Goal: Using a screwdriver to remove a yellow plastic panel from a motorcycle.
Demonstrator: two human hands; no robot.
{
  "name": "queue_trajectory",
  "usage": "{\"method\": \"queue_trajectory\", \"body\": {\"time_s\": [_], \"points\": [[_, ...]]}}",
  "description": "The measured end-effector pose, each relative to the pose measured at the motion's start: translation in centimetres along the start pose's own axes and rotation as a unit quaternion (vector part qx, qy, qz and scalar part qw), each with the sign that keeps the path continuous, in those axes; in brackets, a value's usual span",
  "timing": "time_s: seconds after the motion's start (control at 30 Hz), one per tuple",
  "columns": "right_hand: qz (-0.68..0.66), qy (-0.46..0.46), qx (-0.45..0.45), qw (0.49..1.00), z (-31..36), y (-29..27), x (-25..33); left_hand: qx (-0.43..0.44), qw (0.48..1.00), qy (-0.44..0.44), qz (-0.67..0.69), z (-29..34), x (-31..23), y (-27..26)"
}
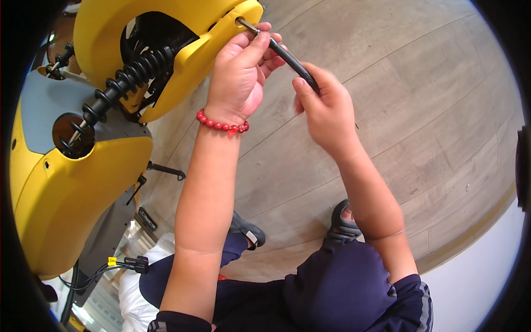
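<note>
One black-handled tool (294,65) is held by both a left hand (238,74) and a right hand (329,108), its slim metal shaft slanting up to the left, with the tip at a round hole (239,21) near the end of a yellow shell (210,54). The left hand is half closed, palm showing, thumb and fingertips pinching the tool close to the metal end; its outer fingers curl loosely beside the handle. The right hand is closed around the opposite end of the handle, thumb along it. The exact kind of tool cannot be told.

A red bead bracelet (222,126) circles the left wrist. Left of that forearm, a black coil-over shock absorber (128,80) runs between the yellow shell and a lower body with a grey panel (47,116) and a yellow panel (77,202). A thin black lever (166,169) sticks out from this body over the wood-plank floor (398,72). Below hangs a black connector (136,264) on dark cables with a yellow tag (112,261).

Toward the floor's lower edge are a dark shoe (253,235) and a dark open sandal (343,221). At lower right, the floor's curved edge borders a white surface (470,282).
</note>
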State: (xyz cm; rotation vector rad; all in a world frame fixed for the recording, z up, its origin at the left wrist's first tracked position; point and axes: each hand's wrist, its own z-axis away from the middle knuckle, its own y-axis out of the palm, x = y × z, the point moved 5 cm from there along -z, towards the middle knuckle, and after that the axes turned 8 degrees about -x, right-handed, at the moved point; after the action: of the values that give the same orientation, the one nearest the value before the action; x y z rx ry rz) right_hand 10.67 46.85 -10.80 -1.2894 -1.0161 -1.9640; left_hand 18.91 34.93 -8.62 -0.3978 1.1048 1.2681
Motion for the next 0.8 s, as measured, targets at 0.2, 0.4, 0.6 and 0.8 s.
{"method": "queue_trajectory", "body": {"time_s": [0.2,0.4,0.6,0.8], "points": [[-0.108,0.035,-0.106,0.988,0.4,-0.1,-0.2,-0.024,0.997,0.024,-0.064,-0.3,0.1,-0.4],[-0.348,0.275,0.083,0.893,0.1,0.5,-1.3,0.035,0.999,0.022,0.026,-0.2,-0.2,0.0],[0.277,-0.307,-0.093,0.906,0.5,0.7,2.4,-0.034,0.996,0.048,-0.061,-0.4,-0.1,-0.3],[-0.286,0.182,-0.019,0.941,0.1,0.8,-0.7,0.012,0.999,0.030,0.001,-0.4,0.0,-1.3]]}}
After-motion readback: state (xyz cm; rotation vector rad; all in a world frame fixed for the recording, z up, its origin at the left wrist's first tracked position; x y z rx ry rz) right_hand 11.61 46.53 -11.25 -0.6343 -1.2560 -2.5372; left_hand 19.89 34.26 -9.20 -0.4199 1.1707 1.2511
